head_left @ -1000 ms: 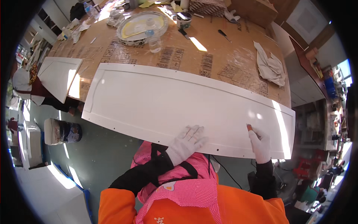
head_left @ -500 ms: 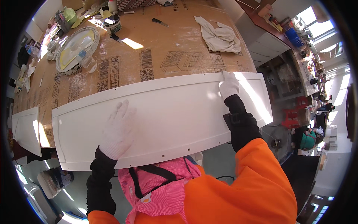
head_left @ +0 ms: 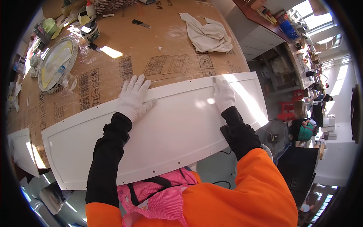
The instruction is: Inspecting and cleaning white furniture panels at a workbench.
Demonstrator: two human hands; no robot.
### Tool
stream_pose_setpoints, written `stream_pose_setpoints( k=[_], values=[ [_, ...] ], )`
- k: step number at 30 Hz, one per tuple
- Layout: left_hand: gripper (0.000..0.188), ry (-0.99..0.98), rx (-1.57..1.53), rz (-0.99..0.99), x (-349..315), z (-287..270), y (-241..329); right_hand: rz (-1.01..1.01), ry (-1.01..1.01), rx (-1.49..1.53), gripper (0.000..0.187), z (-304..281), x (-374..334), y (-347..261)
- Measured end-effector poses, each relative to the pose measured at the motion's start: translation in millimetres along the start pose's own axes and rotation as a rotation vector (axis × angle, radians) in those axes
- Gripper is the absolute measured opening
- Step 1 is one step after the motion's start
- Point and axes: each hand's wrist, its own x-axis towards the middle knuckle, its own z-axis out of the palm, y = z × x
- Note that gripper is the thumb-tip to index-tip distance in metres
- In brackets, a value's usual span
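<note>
Pressed flat, the left hand [head_left: 133, 99] is spread wide at the far long edge of the white panel [head_left: 170, 125], nothing clasped under it, the fingertips reaching past the rim over the cardboard covering [head_left: 162, 41]; by the look of it, the panel is being steadied by that broad palm. Over to the right hand [head_left: 224, 94], and here the fingers are curled in tight at the same far rim, near the right end. A small greyish edge is glimpsed at the fingertips, but whether anything is pinched there cannot be told, since the gloved knuckles get in the way. By both arms the panel is spanned from the near side, the hands set well apart, probably so that it is kept from turning. And the panel itself? It is laid flat along the near side of the table, its near long edge brought out over the floor, close to the pink apron [head_left: 166, 196], which would put the far rim within reach. Across its right end a bright strip of sunlight is thrown. Beyond it, a pale cloth [head_left: 210, 34] is left crumpled, a dark-handled scraper [head_left: 141, 24] is laid flat, and a tub [head_left: 90, 32] is stood farther left, near a round tray [head_left: 42, 81] with a clear bottle [head_left: 67, 79] beside it, all presumably parked out of the panel's way. At far left, another white board [head_left: 22, 151] is seen.
</note>
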Motion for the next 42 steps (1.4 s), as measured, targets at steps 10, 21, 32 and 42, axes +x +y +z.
stream_pose_setpoints(
  k=[10, 21, 32, 42],
  values=[
    [0.073, 0.020, -0.023, 0.051, 6.5, -11.5, -4.1, -0.049, -0.082, 0.057, 0.035, 1.2, -8.0, -31.6],
    [0.073, 0.069, -0.057, 0.061, 6.4, -3.7, -10.0, 0.013, -0.022, 0.125, 0.038, -7.5, -8.4, -35.5],
    [0.073, 0.115, -0.073, 0.101, 12.0, -13.1, -3.5, -0.030, 0.002, 0.053, 0.044, -23.3, 2.7, -23.0],
    [0.076, 0.109, -0.101, 0.085, 3.5, -3.4, -1.9, 0.310, -0.359, -0.078, 0.041, -22.6, 30.9, 30.7]
  ],
)
